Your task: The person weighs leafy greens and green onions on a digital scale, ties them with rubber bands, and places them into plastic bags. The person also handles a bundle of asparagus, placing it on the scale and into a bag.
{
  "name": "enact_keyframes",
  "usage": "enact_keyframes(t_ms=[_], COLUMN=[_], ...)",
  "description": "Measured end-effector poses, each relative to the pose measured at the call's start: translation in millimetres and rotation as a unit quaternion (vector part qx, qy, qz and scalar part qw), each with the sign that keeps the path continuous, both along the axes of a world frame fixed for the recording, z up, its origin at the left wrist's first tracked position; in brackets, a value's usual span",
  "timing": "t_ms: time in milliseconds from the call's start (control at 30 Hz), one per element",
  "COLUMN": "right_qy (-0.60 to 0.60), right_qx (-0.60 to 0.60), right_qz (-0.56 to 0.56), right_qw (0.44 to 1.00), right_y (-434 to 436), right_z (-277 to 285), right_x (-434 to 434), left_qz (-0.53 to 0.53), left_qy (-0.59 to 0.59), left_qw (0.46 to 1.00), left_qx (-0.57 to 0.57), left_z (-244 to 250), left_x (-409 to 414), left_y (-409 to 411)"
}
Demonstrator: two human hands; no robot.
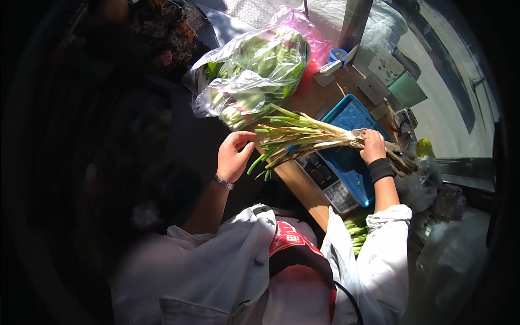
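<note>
My right hand (pixel 373 147) grips a bunch of long scallions (pixel 308 136) near the pale root ends, with a dark band around that wrist. The bunch lies across a blue scale tray (pixel 345 162), its green and yellowing leaf tips pointing left; I cannot tell whether it rests on the tray. Beside those tips is my left hand (pixel 235 156), its fingers loosely curled, thumb apart and nothing seen between them. Below the tray, the scale's keypad and display panel (pixel 325 180) face me.
A clear plastic bag of leafy vegetables (pixel 256 73) sits at the table's (pixel 302 191) far left, by a pink bag (pixel 302 24). Blue tape (pixel 338 55) and small boxes (pixel 407 90) line the window side. Green vegetables (pixel 356 233) show near my right sleeve. Plastic bags (pixel 422 187) crowd the right.
</note>
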State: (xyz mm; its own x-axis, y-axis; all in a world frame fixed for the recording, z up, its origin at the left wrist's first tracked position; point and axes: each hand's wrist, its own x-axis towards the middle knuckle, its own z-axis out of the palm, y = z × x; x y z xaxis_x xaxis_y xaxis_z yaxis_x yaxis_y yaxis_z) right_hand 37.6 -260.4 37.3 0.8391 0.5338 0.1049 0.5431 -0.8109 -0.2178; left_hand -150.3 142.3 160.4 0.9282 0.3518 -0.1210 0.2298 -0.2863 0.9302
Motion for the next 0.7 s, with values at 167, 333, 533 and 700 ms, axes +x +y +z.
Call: enact_keyframes(t_ms=[167, 333, 533, 700], right_qy=[0.036, 0.006, -0.007, -0.053], right_qx=[0.035, 0.009, 0.037, 0.071], right_qz=[0.043, 0.094, 0.108, 0.174], right_qw=[0.998, 0.995, 0.993, 0.981], right_y=[-1, 27, 133, 291], right_z=[31, 112, 195, 245], right_x=[-12, -56, -92, -97], left_qz=[0.091, 0.155, -0.046, -0.241], left_qy=[0.013, -0.04, -0.157, -0.157], left_qw=[0.995, 0.987, 0.985, 0.944], left_qx=[0.049, 0.004, -0.05, -0.162], left_z=[6, 21, 100, 99], left_x=[-72, -101, -139, -188], left_y=[37, 61, 56, 84])
